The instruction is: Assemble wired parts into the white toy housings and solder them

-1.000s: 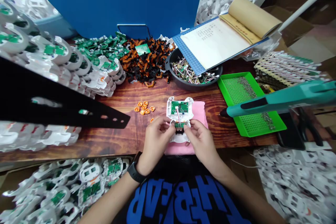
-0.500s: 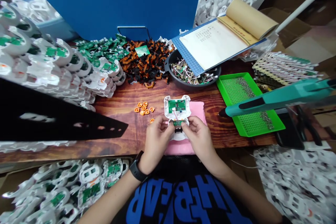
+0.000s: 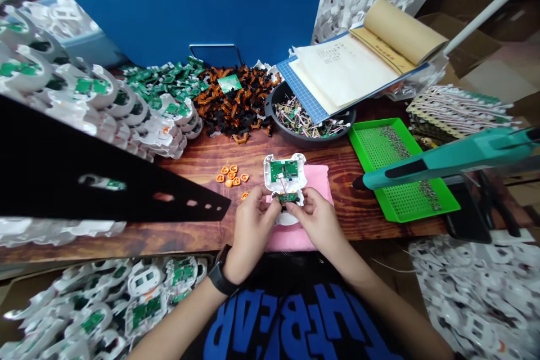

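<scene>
My left hand (image 3: 255,225) and my right hand (image 3: 319,218) grip the near half of an opened white plastic housing (image 3: 288,219) from its two sides. Both thumbs press on a small green circuit board (image 3: 288,198) seated in it. Beyond lies the other white half (image 3: 267,173), holding a larger green circuit board (image 3: 287,170). A short thin cable (image 3: 283,184) links the two boards. Under the housing is a folded pink cloth (image 3: 318,180). My fingertips partly hide the near half.
Orange button caps (image 3: 233,170) lie left of the cloth. A teal electric screwdriver (image 3: 439,160) hangs over a green screw tray (image 3: 399,215). Behind are a dark bowl of cables (image 3: 291,136) and orange-black parts (image 3: 236,104). A black slotted bar (image 3: 139,180) juts in from the left.
The black bar has swung further right and down. My right thumb has shifted slightly lower and left on the near half; both hands keep their hold.
</scene>
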Motion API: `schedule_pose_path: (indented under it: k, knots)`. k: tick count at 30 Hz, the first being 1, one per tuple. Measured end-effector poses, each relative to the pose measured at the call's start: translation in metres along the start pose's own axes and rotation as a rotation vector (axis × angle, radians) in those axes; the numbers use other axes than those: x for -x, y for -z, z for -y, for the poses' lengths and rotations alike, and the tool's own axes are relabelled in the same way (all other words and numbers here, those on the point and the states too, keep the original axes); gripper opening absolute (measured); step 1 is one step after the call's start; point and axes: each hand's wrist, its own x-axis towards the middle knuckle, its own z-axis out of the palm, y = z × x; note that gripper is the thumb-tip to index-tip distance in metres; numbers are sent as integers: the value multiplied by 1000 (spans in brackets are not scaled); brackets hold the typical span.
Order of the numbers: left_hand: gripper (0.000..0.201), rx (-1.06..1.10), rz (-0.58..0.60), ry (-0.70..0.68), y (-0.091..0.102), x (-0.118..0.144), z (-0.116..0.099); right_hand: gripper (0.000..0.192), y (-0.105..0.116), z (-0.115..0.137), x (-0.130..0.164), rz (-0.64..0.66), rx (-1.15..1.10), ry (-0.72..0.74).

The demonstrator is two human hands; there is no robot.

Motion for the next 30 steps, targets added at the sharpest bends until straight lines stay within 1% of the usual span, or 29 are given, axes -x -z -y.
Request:
schedule_pose_path:
  k: [3, 5, 6, 8, 10, 11, 13, 15, 18, 22, 25, 30]
  knots:
    - [8, -3, -5, -13, 0, 0, 2, 24, 2, 5, 5, -1, 114, 72]
    - [9, -8, 17, -21, 1, -1, 3, 25, 6, 9, 8, -51, 210, 148]
    - [9, -2, 39, -17, 2, -2, 4, 25, 8, 11, 9, -108, 259, 198]
    - [10, 10, 93, -1, 6, -5, 5, 21, 15, 14, 9, -287, 357, 343]
    - [9, -13, 122, 7, 9, -9, 4, 13, 23, 17, 6, -444, 450, 542]
    - [9, -49, 126, 3, 11, -10, 3, 11, 27, 18, 4, -476, 505, 649]
    - [9, -147, 135, -15, 12, -11, 0, 15, 34, 22, -2, -446, 646, 829]
    - [10, -234, 151, -35, 11, -9, -2, 22, 39, 26, -7, -373, 792, 941]
    - [13, -311, 157, -82, 7, -5, -4, 21, 42, 30, -13, -301, 918, 1003]
    - [10, -387, 136, -135, 5, -1, -3, 10, 41, 28, -18, -260, 931, 987]
    - [9, -410, 135, -135, 5, 0, -3, 14, 41, 25, -20, -269, 918, 967]
    - [10, -409, 144, -125, 5, 0, -4, 17, 40, 21, -22, -244, 920, 995]
